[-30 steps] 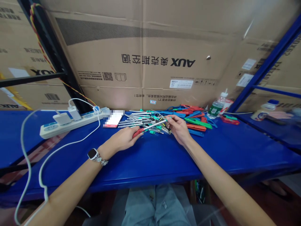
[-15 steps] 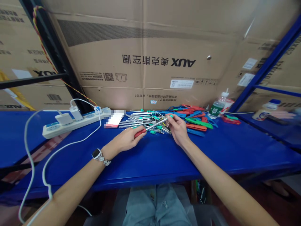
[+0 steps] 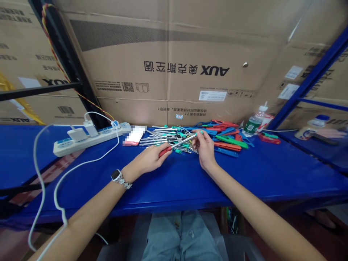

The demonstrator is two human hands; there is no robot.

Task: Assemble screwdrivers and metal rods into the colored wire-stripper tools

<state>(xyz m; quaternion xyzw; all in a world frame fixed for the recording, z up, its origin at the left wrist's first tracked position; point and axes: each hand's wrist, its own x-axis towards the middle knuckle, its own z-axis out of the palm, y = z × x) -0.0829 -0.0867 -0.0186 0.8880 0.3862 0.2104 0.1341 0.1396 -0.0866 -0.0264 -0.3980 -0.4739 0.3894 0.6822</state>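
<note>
My left hand (image 3: 146, 159) is wrapped round the red handle of a tool with a slim silver metal shaft (image 3: 181, 141). The shaft slants up to the right and has a green piece at its far end. At that end, the fingers of my right hand (image 3: 207, 150) are closed in a pinch. Just behind the hands lies a heap of silver rods with green ends (image 3: 155, 140), partly covered by the tool. Right of it is a pile of flat red, blue, green and orange plastic pieces (image 3: 231, 139).
A white power strip (image 3: 81, 140) with plugs and loose white cables is at the left. Behind the blue table (image 3: 174, 188) stands a large cardboard box (image 3: 185, 43). A green-labelled bottle (image 3: 249, 127) and a blue-capped bottle (image 3: 312, 127) stand at the right.
The view has shifted slightly. Both hands keep their hold on the red-handled tool, with little visible movement between them.
</note>
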